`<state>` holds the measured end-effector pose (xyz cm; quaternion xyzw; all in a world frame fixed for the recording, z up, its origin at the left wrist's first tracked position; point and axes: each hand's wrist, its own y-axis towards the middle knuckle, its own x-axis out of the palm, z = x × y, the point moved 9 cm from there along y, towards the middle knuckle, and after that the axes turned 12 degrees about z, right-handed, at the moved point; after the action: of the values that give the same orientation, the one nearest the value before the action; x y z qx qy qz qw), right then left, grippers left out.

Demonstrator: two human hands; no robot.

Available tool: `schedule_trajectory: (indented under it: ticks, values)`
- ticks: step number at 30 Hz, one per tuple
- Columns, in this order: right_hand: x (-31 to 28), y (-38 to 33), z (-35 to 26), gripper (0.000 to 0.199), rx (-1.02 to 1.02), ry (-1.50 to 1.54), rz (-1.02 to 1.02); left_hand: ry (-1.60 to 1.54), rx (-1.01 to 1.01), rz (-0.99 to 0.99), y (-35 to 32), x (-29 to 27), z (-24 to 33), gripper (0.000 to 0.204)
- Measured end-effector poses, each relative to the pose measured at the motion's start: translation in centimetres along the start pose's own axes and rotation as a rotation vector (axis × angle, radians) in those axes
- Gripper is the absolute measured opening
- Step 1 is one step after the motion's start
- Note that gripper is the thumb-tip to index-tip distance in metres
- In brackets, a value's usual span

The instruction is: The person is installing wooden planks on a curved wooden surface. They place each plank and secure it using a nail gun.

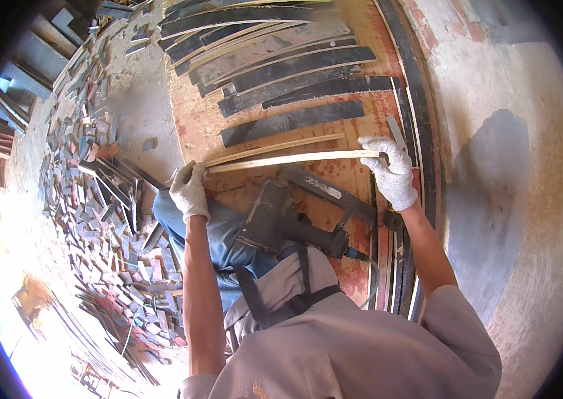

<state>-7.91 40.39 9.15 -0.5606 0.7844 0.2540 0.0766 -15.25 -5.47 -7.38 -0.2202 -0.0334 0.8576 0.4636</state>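
A long, narrow wooden strip (294,159) spans the space between my hands, its pale edge turned up. My left hand (190,191), in a whitish work glove, is closed at its left end. The other end sits between the thumb and fingers of my gloved right hand (393,174). Just beyond lies a thinner wooden strip (275,147), its left end close to my left hand. Nearer to me, a black pneumatic nail gun (288,219) with an air hose (375,282) rests by my lap.
Several dark-faced plywood strips (294,123) lie across the reddish-brown board (195,126) ahead. Long dark boards (421,120) run along its right side, beside a worn wall (527,86). Scattered wood offcuts (95,199) heap up on the left, with longer pieces (118,189) on top.
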Motion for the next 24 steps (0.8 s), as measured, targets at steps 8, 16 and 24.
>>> schedule_trajectory:
  ticks: [8, 16, 24]
  values:
    - [1.9, -4.3, 7.8, 0.030, 0.824, 0.351, 0.237, -0.034, -0.061, 0.049, -0.3, -0.3, -0.1, 0.032]
    - [1.4, -4.6, 10.4, 0.023, 0.976, 0.316, 0.354, -0.112, -0.137, 0.101, 1.2, -1.3, -0.7, 0.024]
    - [4.7, -5.8, 14.1, 0.029, 1.011, 0.365, 0.399, -0.058, -0.232, 0.030, 0.2, -0.9, -0.2, 0.015]
